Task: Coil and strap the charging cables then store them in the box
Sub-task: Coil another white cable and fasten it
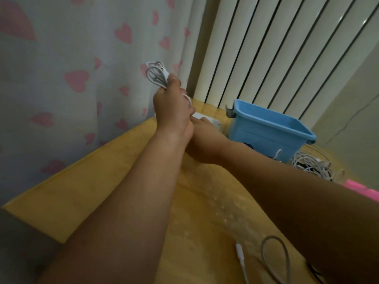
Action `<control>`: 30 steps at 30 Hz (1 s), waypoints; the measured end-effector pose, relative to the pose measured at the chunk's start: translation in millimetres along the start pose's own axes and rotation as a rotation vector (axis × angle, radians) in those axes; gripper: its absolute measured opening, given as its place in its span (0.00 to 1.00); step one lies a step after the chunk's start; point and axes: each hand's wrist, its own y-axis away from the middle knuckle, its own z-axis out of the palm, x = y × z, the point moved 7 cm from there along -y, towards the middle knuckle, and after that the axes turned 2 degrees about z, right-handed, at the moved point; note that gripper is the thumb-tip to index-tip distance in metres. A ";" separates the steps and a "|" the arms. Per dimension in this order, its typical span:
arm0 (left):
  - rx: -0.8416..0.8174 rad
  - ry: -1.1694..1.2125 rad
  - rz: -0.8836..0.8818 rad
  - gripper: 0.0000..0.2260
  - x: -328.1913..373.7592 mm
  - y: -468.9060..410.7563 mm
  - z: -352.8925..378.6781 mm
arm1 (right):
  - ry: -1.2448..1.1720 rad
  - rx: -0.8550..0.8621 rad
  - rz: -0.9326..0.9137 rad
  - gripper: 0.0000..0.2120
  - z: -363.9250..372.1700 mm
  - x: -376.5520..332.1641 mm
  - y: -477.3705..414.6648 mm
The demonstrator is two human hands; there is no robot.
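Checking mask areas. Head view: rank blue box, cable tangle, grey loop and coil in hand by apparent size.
1. blue box
2. cable tangle
3. grey loop, though nearness to the camera inflates it
4. coil, gripped in the left hand

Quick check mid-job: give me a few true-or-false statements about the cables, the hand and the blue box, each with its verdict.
1. The left hand grips a coiled cable raised above the table. True.
2. The blue box has a lid on it. False: its top is open and no lid sits on it.
3. A tangle of loose cables lies on the table beside the blue box. True.
4. The coiled cable already sits inside the blue box. False: it is in the left hand, off to the left of the box.
5. A grey cable loop lies on the table near the person. True.
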 end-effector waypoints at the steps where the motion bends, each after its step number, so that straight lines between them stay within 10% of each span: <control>1: -0.009 0.000 0.008 0.13 2.7 2.1 1.8 | -0.056 0.007 0.044 0.07 -5.2 6.8 3.6; 9: -0.263 -0.180 -0.020 0.14 -34.6 20.8 33.6 | -0.760 0.557 0.454 0.05 -73.7 106.5 100.6; 18: -0.768 -0.997 0.005 0.14 -119.6 101.1 60.9 | -1.419 0.608 0.674 0.08 5.0 130.9 212.4; 24: -1.094 -1.447 0.378 0.21 -143.7 126.1 72.9 | -1.299 0.517 0.579 0.07 1.9 107.2 202.2; 30: -1.061 -1.327 0.269 0.14 -148.1 118.6 70.4 | -1.027 0.660 0.792 0.11 13.1 117.2 212.4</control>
